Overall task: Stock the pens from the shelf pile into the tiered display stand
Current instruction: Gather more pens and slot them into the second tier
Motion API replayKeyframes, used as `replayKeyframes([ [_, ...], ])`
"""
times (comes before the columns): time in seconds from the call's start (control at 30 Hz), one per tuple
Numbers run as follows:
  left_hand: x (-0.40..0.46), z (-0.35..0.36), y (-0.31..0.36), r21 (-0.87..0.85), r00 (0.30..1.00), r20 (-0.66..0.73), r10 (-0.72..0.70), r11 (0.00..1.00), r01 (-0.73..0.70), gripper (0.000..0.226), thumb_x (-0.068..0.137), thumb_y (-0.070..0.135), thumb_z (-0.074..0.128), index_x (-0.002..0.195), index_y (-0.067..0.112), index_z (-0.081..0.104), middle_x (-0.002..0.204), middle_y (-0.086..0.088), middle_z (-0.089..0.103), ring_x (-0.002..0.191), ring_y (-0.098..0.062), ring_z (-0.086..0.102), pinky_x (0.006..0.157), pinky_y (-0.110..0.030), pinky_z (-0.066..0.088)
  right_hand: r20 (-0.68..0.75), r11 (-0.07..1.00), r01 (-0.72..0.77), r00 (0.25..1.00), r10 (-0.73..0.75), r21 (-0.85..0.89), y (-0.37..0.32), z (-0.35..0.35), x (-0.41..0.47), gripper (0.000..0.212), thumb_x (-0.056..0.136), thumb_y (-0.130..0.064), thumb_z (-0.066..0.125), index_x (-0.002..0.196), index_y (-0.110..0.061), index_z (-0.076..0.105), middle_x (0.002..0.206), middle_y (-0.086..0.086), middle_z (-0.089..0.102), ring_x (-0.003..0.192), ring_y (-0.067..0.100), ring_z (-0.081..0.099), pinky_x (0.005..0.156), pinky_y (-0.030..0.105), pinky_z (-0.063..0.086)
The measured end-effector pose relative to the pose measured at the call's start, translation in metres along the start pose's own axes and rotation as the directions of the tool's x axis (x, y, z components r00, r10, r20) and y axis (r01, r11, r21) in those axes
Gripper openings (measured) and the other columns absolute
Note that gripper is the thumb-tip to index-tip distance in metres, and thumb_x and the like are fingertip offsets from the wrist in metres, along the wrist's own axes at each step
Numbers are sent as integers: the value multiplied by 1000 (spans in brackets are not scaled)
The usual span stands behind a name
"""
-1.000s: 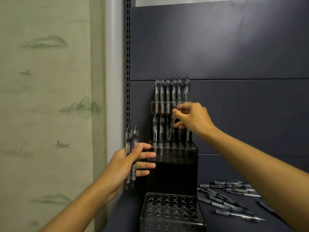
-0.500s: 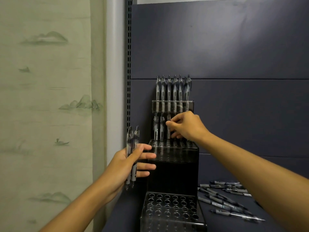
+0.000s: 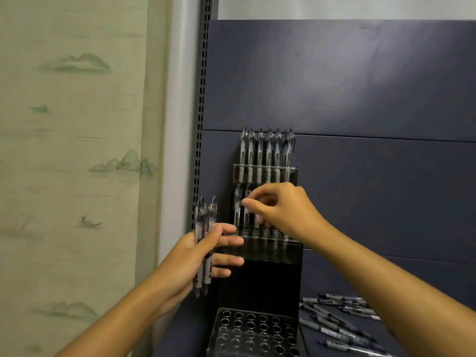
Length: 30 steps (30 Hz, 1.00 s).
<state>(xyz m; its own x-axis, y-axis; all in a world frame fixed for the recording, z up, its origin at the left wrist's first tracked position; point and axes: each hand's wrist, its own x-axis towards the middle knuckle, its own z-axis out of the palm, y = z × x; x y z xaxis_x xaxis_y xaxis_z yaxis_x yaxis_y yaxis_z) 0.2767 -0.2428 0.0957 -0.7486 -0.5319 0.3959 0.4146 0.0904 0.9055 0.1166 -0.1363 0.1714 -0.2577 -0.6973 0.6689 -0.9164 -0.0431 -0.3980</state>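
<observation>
Pale green wallpaper (image 3: 72, 150) printed with misty hills gives way to a slotted steel upright (image 3: 200, 112) and the dark blue back panel (image 3: 360, 86) of a store shelf. At left, the left hand (image 3: 190, 261) grips a small bundle of clear-barrelled pens (image 3: 204, 243) upright, thumb across them and the other fingers partly extended, just beside the tiered display stand (image 3: 260, 284). The stand's top tier (image 3: 265, 173) carries a full-looking row of pens standing against the back panel. At the middle tier (image 3: 268, 243) the right hand (image 3: 283, 212) is curled at a pen (image 3: 246, 215) standing in the rear row; it appears to pinch the barrel, though whether the pen is fully seated cannot be told. A few pens stand in that row, with open holes in front of them. The bottom tier (image 3: 255, 333) shows only empty holes. At right, the shelf pile (image 3: 342, 320) of loose pens lies scattered on the shelf. By this evidence the job is under halfway: one tier done, one begun, one untouched, with the held bundle and the pile yet to go in.
</observation>
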Motion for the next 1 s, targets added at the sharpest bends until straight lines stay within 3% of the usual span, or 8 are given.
replayKeyframes([
  [0.13,2,15,5,-54,997,83,-1,999,5,43,87,36,52,123,14,60,111,-11,74,86,-28,74,61,-28,60,160,993,54,985,-71,107,-17,10,-5,25,90,-46,65,103,-27,75,93,-14,74,86,-5,67,75,13,51],
  [0.33,5,24,6,18,989,145,21,1000,-24,39,90,35,50,123,16,59,112,-7,74,95,-30,74,69,-28,61,159,959,1,986,-48,282,-13,11,-11,17,92,-37,67,93,-21,74,79,-9,71,77,2,68,73,22,54],
  [0.5,5,23,0,58,990,137,19,998,-27,37,93,38,46,122,20,61,111,-9,74,95,-30,74,70,-30,61,95,941,-23,995,-10,339,-16,9,-9,20,94,-33,64,91,-14,68,70,-5,71,63,2,67,70,20,51],
  [0.63,8,16,-1,-14,995,96,15,1000,-14,38,91,35,47,122,19,62,111,-10,75,93,-28,74,67,-29,62,13,927,-13,1000,9,374,-24,5,4,17,97,-30,61,92,-14,66,85,5,76,72,18,74,71,37,62],
  [0.77,10,8,-3,1,998,61,-7,1000,7,38,90,33,49,121,16,62,110,-9,75,91,-28,75,68,-30,63,-122,904,-7,990,65,428,-26,-14,21,13,96,-27,63,101,-15,66,85,3,74,69,19,75,64,32,61],
  [1.0,13,-4,-4,28,998,-57,11,1000,-9,31,96,27,47,116,10,63,104,-10,76,81,-23,76,64,-29,62,-280,941,-48,948,149,335,0,-43,39,20,96,-30,63,109,-14,64,92,5,71,67,19,74,59,26,59],
])
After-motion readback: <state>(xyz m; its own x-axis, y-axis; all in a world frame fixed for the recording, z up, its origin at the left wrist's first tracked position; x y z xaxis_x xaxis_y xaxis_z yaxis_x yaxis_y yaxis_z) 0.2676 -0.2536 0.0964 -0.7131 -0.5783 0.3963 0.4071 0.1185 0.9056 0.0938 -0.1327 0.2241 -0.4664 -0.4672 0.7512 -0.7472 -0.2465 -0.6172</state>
